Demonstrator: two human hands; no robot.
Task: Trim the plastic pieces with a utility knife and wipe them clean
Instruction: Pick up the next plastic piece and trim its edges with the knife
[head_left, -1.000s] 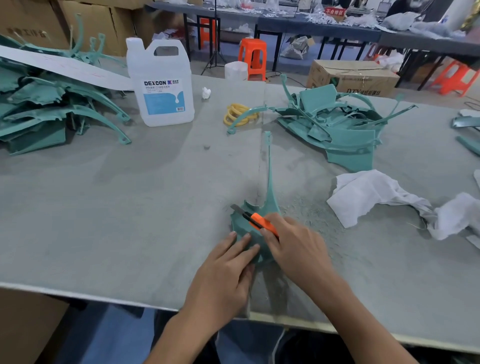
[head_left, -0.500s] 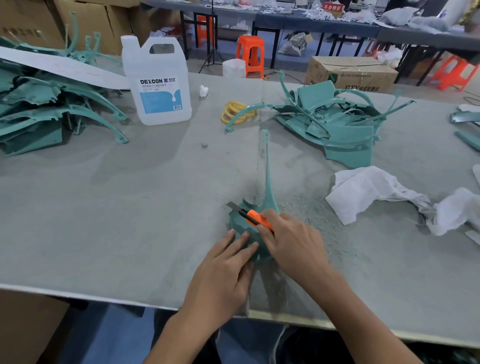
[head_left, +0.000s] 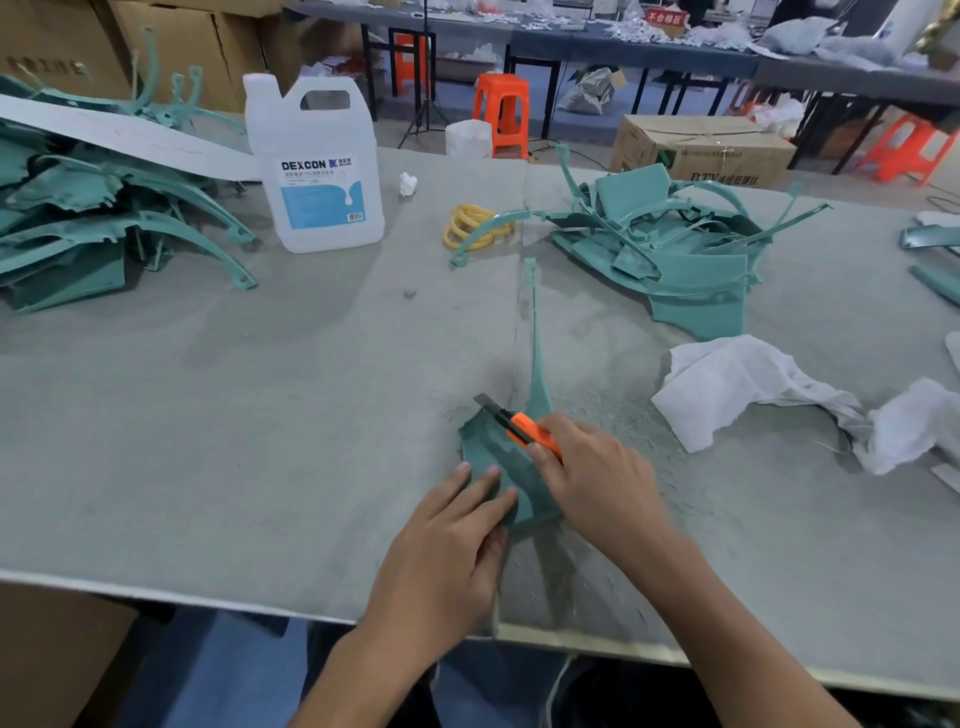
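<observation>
— Where is the plastic piece (head_left: 522, 496) found?
— Near the table's (head_left: 208, 415) front edge, pressed down by the flat-fingered left grip (head_left: 447, 545).
— And the utility knife (head_left: 519, 427)?
— Held in the curled right grip (head_left: 597, 478), against the piece.

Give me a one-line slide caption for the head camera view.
Right hand holds an orange utility knife on a teal plastic piece, left hand pressing it to the grey table.

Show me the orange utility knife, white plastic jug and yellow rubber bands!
orange utility knife (head_left: 527, 431): head view, its handle.
white plastic jug (head_left: 319, 202): head view, its label.
yellow rubber bands (head_left: 467, 228): head view, the loops.
</observation>
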